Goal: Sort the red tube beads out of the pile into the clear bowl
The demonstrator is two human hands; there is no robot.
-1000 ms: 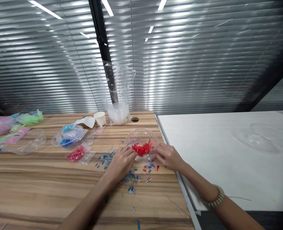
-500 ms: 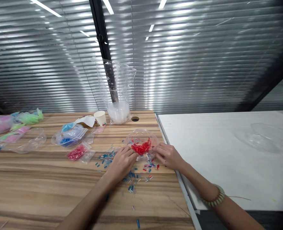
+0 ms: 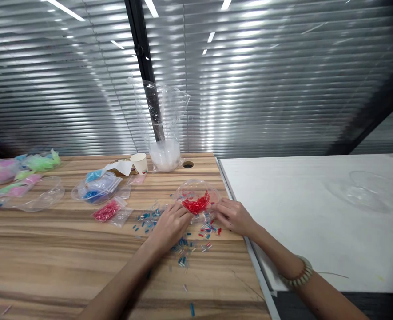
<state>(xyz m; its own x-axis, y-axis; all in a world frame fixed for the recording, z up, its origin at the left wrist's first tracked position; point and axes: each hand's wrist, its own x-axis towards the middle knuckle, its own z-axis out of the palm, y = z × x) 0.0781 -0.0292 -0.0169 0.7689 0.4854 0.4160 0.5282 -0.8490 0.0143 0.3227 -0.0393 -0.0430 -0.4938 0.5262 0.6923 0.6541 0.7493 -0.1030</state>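
A clear round bowl (image 3: pixel 192 184) with small red pieces (image 3: pixel 198 203) in it stands near the right edge of the wooden table. My left hand (image 3: pixel 174 222) is at the bowl's near left side, its fingers closed at the rim; what they grip is too small to name. At the right side of the bowl is my right hand (image 3: pixel 232 216), with thumb and fingers pinched together beside it. Loose blue pieces (image 3: pixel 146 221) lie scattered left of and below my left hand. More red and blue pieces (image 3: pixel 208 229) lie between the hands.
Left of the bowl are a bag of red pieces (image 3: pixel 106 211) and a dish with blue packets (image 3: pixel 96 189). A paper cup (image 3: pixel 139 163) and stacked clear bowls in plastic (image 3: pixel 164 155) stand behind. Colourful bags (image 3: pixel 43 161) lie far left; clear lids (image 3: pixel 366 195) rest on the white table (image 3: pixel 299 231).
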